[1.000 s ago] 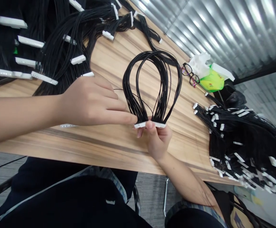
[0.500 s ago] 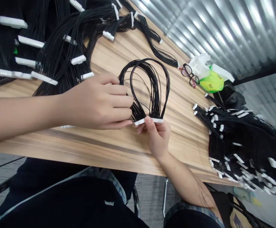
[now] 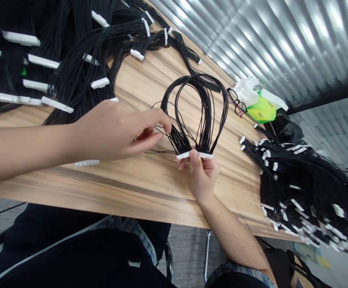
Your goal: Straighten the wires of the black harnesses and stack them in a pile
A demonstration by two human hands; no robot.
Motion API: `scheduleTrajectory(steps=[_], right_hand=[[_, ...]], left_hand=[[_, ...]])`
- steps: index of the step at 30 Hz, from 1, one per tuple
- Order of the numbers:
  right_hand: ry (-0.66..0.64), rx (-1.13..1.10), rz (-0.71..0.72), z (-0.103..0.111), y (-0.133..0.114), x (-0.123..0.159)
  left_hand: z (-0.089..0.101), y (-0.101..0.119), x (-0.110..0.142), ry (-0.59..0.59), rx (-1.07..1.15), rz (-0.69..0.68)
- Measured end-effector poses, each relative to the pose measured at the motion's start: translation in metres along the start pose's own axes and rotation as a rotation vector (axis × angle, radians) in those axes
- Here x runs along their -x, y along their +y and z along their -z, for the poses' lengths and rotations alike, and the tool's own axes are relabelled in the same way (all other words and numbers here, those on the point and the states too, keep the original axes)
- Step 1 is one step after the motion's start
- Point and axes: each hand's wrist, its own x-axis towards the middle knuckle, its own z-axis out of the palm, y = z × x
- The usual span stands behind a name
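Observation:
A looped black wire harness (image 3: 202, 108) stands up from the wooden table (image 3: 150, 184), its two white connectors (image 3: 194, 155) side by side at the bottom. My right hand (image 3: 201, 176) pinches both connectors from below, thumb on top between them. My left hand (image 3: 117, 130) reaches in from the left, and its thumb and forefinger pinch a few loose thin wires on the left side of the loop, close to the left connector.
A large heap of black harnesses with white connectors (image 3: 51, 60) covers the table's far left. Another heap (image 3: 306, 188) lies at the right edge. Glasses (image 3: 236, 103) and a green pack with white tissue (image 3: 261, 108) sit beyond, by a corrugated metal wall (image 3: 282, 36).
My left hand went from lying against the left connector to pinching loose wires higher up. The loop was pressed down and narrower half a second ago; it stands taller and wider again.

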Motion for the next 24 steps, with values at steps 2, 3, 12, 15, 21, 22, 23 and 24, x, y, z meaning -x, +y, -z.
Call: scheduleTrajectory(steps=[2, 3, 12, 15, 21, 22, 23, 24], right_hand=[[-0.039, 0.013, -0.015, 0.0, 0.0, 0.003], [-0.057, 0.018, -0.027, 0.0, 0.0, 0.004], [-0.041, -0.103, -0.11, 0.0, -0.002, 0.004], [0.0, -0.155, -0.056, 0.001, -0.001, 0.003], [0.037, -0.174, -0.022, -0.002, 0.001, 0.005], [0.014, -0.172, -0.038, -0.002, 0.001, 0.005], [-0.017, -0.175, -0.051, -0.002, 0.001, 0.006], [-0.051, -0.18, -0.059, -0.002, 0.001, 0.006]], left_hand=[[-0.001, -0.001, -0.001, -0.056, -0.082, 0.058], [-0.002, -0.002, -0.002, -0.073, -0.103, 0.078], [0.009, -0.006, -0.009, 0.063, -0.109, 0.037], [0.007, -0.008, -0.008, 0.071, -0.167, 0.045], [0.0, -0.011, -0.006, -0.028, 0.006, 0.226], [0.0, -0.011, -0.006, -0.038, 0.029, 0.213], [0.001, -0.011, -0.006, -0.049, 0.048, 0.201], [0.002, -0.012, -0.007, -0.058, 0.071, 0.195]])
